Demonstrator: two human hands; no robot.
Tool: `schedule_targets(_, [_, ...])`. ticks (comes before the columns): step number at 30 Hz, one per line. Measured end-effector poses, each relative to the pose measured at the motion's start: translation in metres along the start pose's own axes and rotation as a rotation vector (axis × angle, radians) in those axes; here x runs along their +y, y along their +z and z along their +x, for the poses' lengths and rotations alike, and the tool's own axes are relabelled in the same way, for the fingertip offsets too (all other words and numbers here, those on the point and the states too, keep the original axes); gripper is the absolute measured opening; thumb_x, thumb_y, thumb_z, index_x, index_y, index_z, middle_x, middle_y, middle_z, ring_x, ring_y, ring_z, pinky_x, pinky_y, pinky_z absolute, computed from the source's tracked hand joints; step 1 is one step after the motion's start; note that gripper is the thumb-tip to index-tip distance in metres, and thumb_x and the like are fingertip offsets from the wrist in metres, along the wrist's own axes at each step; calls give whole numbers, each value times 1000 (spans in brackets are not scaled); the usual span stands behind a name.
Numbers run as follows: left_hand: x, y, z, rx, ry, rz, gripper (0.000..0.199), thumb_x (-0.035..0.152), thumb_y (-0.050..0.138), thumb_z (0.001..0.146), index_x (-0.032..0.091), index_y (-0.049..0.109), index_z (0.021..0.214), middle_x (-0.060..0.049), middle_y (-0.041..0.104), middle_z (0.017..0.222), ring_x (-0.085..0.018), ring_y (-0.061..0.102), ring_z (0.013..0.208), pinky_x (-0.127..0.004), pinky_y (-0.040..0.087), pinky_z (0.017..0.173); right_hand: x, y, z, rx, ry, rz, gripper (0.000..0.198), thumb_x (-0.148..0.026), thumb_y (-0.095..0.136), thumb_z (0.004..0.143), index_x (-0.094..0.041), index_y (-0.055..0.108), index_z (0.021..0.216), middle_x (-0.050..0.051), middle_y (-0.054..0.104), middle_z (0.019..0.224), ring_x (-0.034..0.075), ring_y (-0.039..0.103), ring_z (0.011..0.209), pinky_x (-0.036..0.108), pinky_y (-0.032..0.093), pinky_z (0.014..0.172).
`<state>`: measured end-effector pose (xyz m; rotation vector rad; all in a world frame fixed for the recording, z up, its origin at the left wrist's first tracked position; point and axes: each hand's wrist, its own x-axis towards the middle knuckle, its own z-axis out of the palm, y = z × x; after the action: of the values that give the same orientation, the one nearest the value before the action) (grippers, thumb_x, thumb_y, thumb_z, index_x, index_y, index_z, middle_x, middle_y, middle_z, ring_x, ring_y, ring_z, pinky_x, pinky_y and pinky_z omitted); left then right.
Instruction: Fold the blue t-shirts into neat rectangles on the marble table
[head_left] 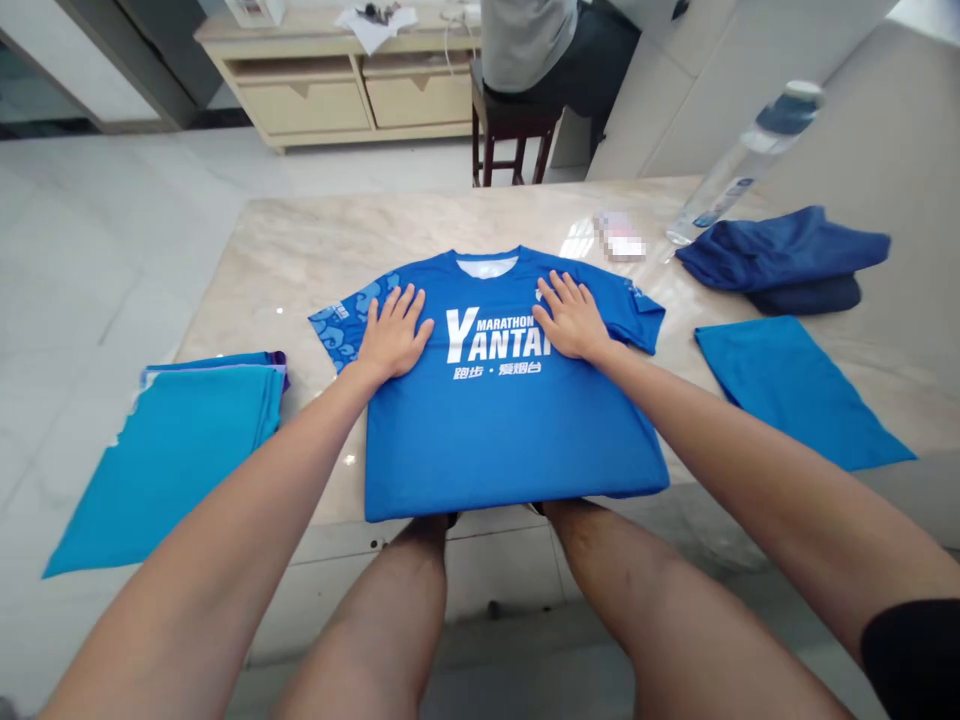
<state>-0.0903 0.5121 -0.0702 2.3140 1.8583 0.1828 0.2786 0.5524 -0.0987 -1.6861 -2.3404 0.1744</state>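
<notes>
A blue T-shirt [510, 430] with white lettering lies front up on the marble-patterned table, its collar away from me and its lower edge at the table's near side. My left hand [395, 332] rests flat on it near the patterned left sleeve, fingers spread. On the other side, my right hand [571, 315] lies flat below the right shoulder, covering the end of the lettering. Neither hand grips the fabric. The sleeves spread outward to both sides.
Folded teal cloths [187, 440] lie at the left table edge. To the right are a folded blue cloth [802, 390], a dark blue cap-like item [780, 255], a clear bottle [739, 175] and a blurred small item [621, 237]. Beyond the table [300, 225], a person sits on a stool [514, 125].
</notes>
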Motion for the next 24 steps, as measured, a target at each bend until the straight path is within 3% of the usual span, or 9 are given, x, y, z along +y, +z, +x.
schedule_targets(9, [-32, 5, 72, -51, 46, 21, 79, 56, 20, 114, 18, 7, 183, -11, 6, 191, -36, 1, 176, -64, -6, 138, 34, 6, 79, -73, -62, -42, 74, -55, 28, 115, -21, 26, 181, 10, 21, 189, 40, 15, 173, 72, 15, 136])
schedule_targets(14, [-40, -4, 84, -121, 47, -6, 83, 61, 22, 113, 16, 12, 182, -16, 9, 190, -39, 1, 176, -70, -8, 136, 22, -9, 72, -74, -80, -60, 74, -42, 33, 114, -20, 17, 183, 10, 15, 190, 40, 13, 174, 74, 12, 137])
schedule_targets(16, [-34, -10, 64, -71, 37, -34, 83, 60, 25, 113, 14, 20, 181, -18, 17, 189, -38, 9, 176, -68, -2, 138, 11, -24, 44, -3, -85, -37, 76, -37, 37, 112, -21, 14, 183, 9, 13, 190, 39, 11, 175, 73, 12, 137])
schedule_targets(18, [-23, -14, 25, 26, 71, -75, 81, 57, 26, 112, 11, 26, 179, -21, 26, 186, -36, 18, 175, -64, 5, 141, -1, -39, -3, 61, -86, -3, 76, -34, 38, 112, -22, 14, 183, 9, 12, 190, 35, 10, 176, 70, 13, 139])
schedule_targets(20, [-9, -12, -32, 58, 165, -119, 76, 52, 22, 113, 13, 31, 178, -19, 35, 183, -32, 28, 173, -60, 14, 142, -12, -50, -65, 55, -131, 33, 72, -36, 35, 114, -19, 21, 182, 10, 15, 189, 31, 11, 176, 63, 15, 141])
schedule_targets(22, [2, -5, -98, -41, 281, -125, 75, 53, 26, 112, 16, 35, 176, -16, 37, 182, -30, 34, 170, -57, 24, 141, -21, -54, -136, -63, -245, 47, 67, -41, 35, 116, -18, 32, 179, 10, 24, 187, 29, 13, 175, 60, 17, 141])
schedule_targets(24, [8, 7, -162, -55, 272, -83, 73, 53, 30, 110, 17, 44, 172, -15, 41, 180, -32, 38, 169, -58, 27, 140, -24, -51, -206, -119, -235, 48, 66, -42, 36, 116, -17, 38, 177, 13, 31, 184, 30, 21, 174, 60, 23, 140])
